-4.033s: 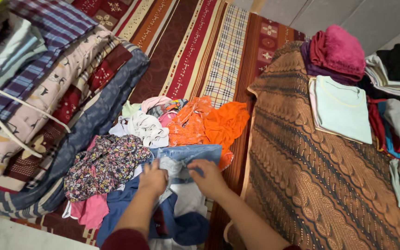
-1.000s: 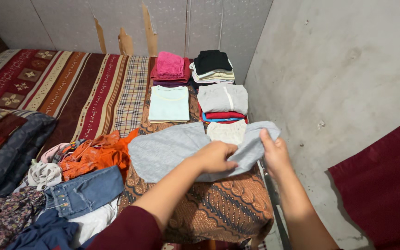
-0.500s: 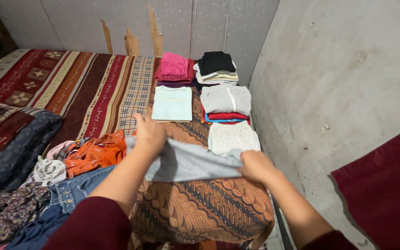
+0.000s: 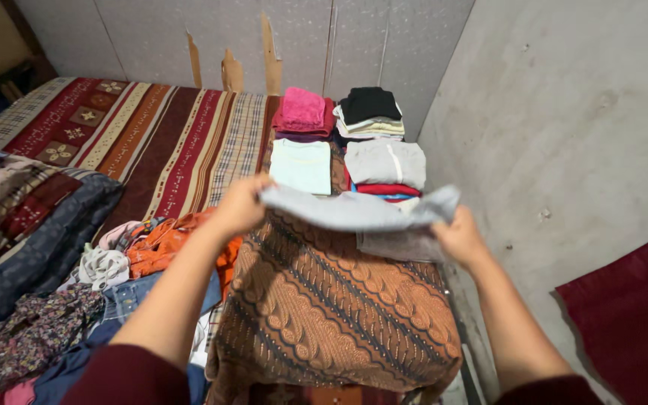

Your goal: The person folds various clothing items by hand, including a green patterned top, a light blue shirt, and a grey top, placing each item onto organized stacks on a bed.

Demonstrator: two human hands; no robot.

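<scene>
The grey garment (image 4: 358,211) now hangs in the air, stretched flat between the two hands above the brown patterned cloth (image 4: 324,315) that covers the near end of the bed. Half a second ago it sagged low against that cloth; since then both hands have come up and moved apart, so the fabric is pulled into a long, taut band with a lower flap drooping under its right end.

The left hand (image 4: 240,204) has its grip clamped on the left edge of the garment, and the right hand (image 4: 455,236) has its grip clamped on the right corner. The exact fold line is hard to read, since the lower flap partly hides behind the upper layer, but it looks doubled once.

Beyond the garment lie the folded piles: a pale mint top (image 4: 301,165), a pink stack (image 4: 301,111), a black-topped stack (image 4: 369,112) and a grey folded piece (image 4: 384,163) on red and blue ones. To the left, on the striped bedcover (image 4: 151,135), sits the loose heap with an orange garment (image 4: 163,240) and jeans (image 4: 125,300).
</scene>
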